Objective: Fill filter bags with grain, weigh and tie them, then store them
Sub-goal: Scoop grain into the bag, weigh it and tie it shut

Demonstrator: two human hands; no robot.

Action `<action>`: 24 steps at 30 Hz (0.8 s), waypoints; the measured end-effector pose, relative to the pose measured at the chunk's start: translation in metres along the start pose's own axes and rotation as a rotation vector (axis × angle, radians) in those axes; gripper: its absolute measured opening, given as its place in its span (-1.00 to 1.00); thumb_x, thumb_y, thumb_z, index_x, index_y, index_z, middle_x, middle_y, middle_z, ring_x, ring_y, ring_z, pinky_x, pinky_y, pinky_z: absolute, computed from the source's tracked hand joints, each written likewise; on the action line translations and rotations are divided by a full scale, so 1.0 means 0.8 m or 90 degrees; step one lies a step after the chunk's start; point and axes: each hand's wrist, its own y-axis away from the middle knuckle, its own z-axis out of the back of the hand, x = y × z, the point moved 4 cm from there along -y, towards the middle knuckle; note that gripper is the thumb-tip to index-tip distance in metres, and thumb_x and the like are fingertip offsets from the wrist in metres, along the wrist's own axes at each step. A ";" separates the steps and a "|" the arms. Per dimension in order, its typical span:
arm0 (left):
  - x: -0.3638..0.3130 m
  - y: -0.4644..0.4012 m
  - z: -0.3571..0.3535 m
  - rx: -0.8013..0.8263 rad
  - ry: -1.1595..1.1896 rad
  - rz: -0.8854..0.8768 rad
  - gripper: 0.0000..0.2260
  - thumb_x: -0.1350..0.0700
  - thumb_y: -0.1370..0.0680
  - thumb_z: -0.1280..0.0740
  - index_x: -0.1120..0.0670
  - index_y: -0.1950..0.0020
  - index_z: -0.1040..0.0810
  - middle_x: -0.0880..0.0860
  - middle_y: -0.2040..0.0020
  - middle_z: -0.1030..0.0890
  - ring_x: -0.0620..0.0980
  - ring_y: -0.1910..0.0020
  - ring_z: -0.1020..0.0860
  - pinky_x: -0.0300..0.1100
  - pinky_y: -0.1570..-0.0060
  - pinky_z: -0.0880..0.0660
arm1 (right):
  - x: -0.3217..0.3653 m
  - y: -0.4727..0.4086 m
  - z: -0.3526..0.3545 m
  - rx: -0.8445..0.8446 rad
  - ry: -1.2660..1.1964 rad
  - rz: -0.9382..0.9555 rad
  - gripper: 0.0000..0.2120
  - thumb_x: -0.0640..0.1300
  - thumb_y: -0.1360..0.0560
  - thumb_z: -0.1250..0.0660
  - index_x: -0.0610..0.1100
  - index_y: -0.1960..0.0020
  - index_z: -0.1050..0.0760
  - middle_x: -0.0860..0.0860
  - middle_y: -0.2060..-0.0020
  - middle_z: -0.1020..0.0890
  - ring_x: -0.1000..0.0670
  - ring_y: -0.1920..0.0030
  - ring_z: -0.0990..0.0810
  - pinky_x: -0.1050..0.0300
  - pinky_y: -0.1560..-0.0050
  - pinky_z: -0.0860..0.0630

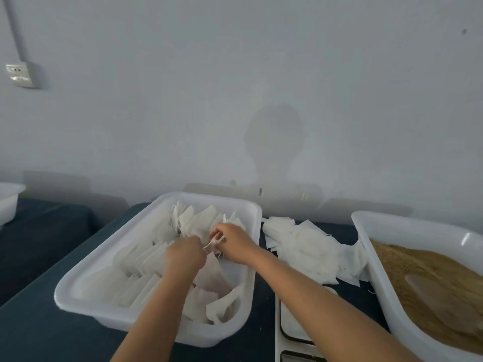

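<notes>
Tying in progress: left hand (184, 254) and right hand (232, 242) pinch one filter bag's (213, 245) strings above the storage bin (156, 322) holding finished bags, while empty bags (303, 246) and grain (428, 278) remain at three o'clock.

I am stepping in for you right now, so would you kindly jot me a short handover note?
Left hand and right hand both pinch the strings of one white filter bag over the white plastic tub of filled bags, apparently tying it.
Empty white filter bags lie heaped on the dark table; the white tub of brown grain sits right.
Left: finish the knot, store the bag, continue filling.
</notes>
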 end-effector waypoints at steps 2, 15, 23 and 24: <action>-0.013 -0.003 0.013 -0.056 0.006 -0.010 -0.84 0.03 -0.57 -0.24 0.07 -0.09 -0.46 0.04 -0.12 -0.57 0.04 -0.11 -0.54 -0.21 0.12 -0.34 | -0.013 0.005 0.040 -0.100 -0.019 -0.003 -0.81 -0.28 -0.51 -0.20 -0.17 -0.07 -0.52 -0.07 -0.06 -0.56 -0.05 -0.03 -0.54 0.04 -0.11 -0.49; -0.080 0.003 0.013 -0.093 0.069 -0.090 -0.81 0.16 -0.57 -0.17 0.13 -0.12 -0.49 0.08 -0.02 -0.60 0.06 -0.02 -0.57 -0.19 0.12 -0.39 | -0.229 0.087 0.123 -0.025 0.346 -0.303 -0.60 -0.07 -0.53 -0.29 -0.16 -0.30 -0.28 -0.07 -0.25 -0.40 -0.11 -0.22 -0.43 0.03 -0.17 -0.42; -0.074 0.007 0.001 -0.115 0.118 -0.080 -0.88 0.20 -0.56 -0.12 0.12 0.01 -0.44 0.08 0.03 -0.59 0.08 0.05 -0.54 -0.19 0.19 -0.36 | -0.233 0.090 0.132 -0.142 0.414 -0.270 -0.80 -0.33 -0.52 -0.09 -0.08 0.19 -0.30 0.01 0.13 -0.45 0.02 0.14 -0.37 0.21 0.19 -0.26; -0.075 0.007 0.002 -0.122 0.121 -0.086 -0.88 0.20 -0.57 -0.11 0.12 0.00 -0.44 0.08 0.04 -0.59 0.07 0.06 -0.55 -0.18 0.18 -0.39 | -0.233 0.090 0.135 -0.172 0.383 -0.273 -0.77 -0.32 -0.52 -0.11 -0.08 0.26 -0.30 0.00 0.17 -0.47 0.01 0.16 -0.39 0.20 0.21 -0.26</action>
